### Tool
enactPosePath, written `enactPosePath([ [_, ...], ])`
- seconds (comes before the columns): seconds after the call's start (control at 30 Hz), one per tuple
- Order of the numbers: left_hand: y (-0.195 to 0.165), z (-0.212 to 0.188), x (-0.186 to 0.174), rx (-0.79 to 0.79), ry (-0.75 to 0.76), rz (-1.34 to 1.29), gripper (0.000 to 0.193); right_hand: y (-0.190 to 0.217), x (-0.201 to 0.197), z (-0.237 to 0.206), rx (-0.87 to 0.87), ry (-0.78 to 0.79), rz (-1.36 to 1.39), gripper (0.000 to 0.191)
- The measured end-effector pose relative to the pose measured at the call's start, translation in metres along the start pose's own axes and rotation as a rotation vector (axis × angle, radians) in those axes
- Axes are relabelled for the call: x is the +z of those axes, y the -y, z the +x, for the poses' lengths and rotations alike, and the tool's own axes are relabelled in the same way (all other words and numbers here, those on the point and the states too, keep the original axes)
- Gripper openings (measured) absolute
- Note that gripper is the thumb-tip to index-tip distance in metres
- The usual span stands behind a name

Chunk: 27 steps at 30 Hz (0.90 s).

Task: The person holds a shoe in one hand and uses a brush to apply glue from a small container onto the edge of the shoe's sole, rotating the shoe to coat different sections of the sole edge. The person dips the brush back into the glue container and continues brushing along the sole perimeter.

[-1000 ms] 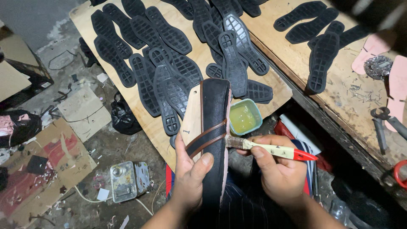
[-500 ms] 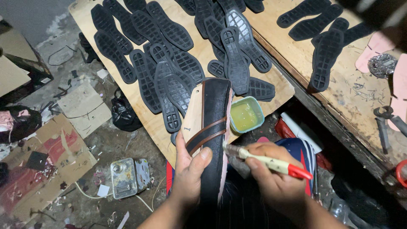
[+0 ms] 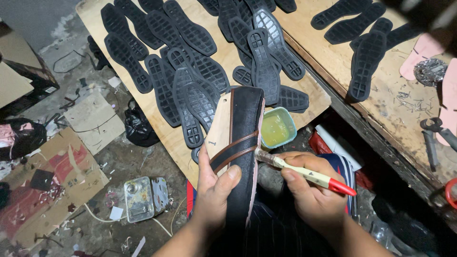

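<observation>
My left hand [image 3: 215, 188] grips a black shoe upper with brown straps [image 3: 240, 143], stretched over a pale wooden form and held upright over my lap. My right hand [image 3: 312, 188] holds a cream brush with a red end [image 3: 309, 174]; its bristle tip touches the shoe's right edge. A small teal tub of yellowish glue [image 3: 277, 127] sits just behind the shoe on the edge of a wooden board [image 3: 316, 97].
Several black rubber soles [image 3: 190, 71] cover the board, more lie on the workbench [image 3: 381, 90] at right, beside pliers [image 3: 433, 131] and pink insoles [image 3: 450, 90]. On the dirty floor at left are cardboard [image 3: 57, 176], a metal tin [image 3: 143, 197] and a black bag [image 3: 139, 126].
The brush tip has slid a little down the shoe's right edge, and my right hand has shifted lower with it. My left hand keeps its hold on the shoe.
</observation>
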State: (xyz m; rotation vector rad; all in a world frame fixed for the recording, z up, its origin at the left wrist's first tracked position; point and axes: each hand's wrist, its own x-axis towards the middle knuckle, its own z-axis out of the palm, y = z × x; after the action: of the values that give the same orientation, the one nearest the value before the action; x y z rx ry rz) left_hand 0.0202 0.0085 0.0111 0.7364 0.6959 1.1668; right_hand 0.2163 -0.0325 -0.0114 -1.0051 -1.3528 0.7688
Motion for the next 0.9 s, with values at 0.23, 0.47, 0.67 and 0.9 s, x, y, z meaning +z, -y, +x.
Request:
enactPosePath([
  [0.23, 0.001, 0.001, 0.001, -0.013, -0.013, -0.002, 0.076, 0.001, -0.001, 0.0, -0.007, 0.036, 0.036, 0.019],
  [0.47, 0.004, 0.006, 0.0, 0.009, -0.016, 0.025, 0.069, 0.012, -0.002, -0.007, 0.054, 0.057, -0.17, 0.017],
  [0.67, 0.007, 0.004, -0.002, -0.113, -0.107, -0.099, 0.066, 0.027, -0.011, -0.018, 0.085, 0.332, -0.257, 0.016],
  [0.9, 0.006, 0.004, -0.009, -0.137, -0.035, -0.157, 0.074, 0.009, -0.008, -0.022, -0.163, 0.021, -0.15, 0.022],
])
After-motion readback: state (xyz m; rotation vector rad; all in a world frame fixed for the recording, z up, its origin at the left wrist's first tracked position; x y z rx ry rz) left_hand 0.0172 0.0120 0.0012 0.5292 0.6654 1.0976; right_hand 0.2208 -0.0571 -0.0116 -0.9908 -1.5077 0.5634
